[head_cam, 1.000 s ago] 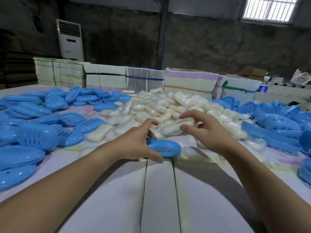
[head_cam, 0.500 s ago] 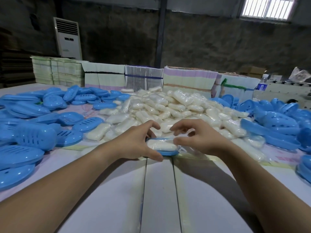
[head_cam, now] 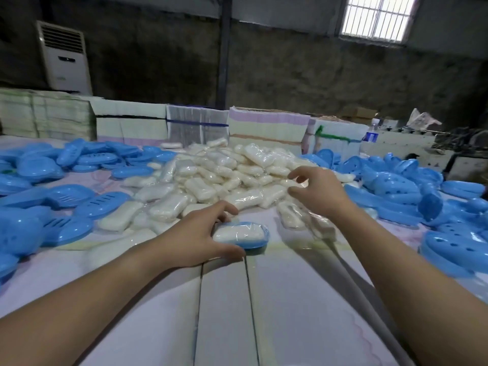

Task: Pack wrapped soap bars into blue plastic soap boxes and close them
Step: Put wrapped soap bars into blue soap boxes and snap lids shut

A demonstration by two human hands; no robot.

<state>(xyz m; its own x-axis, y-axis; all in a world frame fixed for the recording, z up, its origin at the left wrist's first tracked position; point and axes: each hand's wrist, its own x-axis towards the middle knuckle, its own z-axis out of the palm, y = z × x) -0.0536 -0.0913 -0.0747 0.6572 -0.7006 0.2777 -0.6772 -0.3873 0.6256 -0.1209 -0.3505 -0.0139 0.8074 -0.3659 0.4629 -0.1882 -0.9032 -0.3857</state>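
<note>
At nine o'clock a spread of blue oval plastic soap-box halves with slotted faces [head_cam: 87, 207] lies loose on the pale lilac tabletop [head_cam: 303, 299], near enough, I judge, for a lid to be taken without leaning.

Just left of centre, the left hand [head_cam: 196, 239] grasps the near end of a blue plastic soap-box base [head_cam: 254, 243], thumb along its near rim and fingers curled over the far rim. The grip looks meant to pin the shallow base so that it cannot skate on the smooth surface. In the base lies a white soap bar in clear crinkled wrap [head_cam: 239, 233], seated flat and filling the hollow; no lid covers it, so this box is packed but not yet closed.

At twelve o'clock, beyond the base, rises a heap of white wrapped soap bars [head_cam: 224, 175], piled centrally so that either hand can draw from it.

At about one o'clock the right hand [head_cam: 314, 191] hovers over the heap's right flank, fingers loosely spread and holding nothing, thumb and forefinger apart. Whether it is bound for another bar or for a lid cannot be told.

At three o'clock a second mass of blue perforated plastic box halves [head_cam: 412, 196] is stacked, probably the matching covers, just beyond that free hand.
</note>
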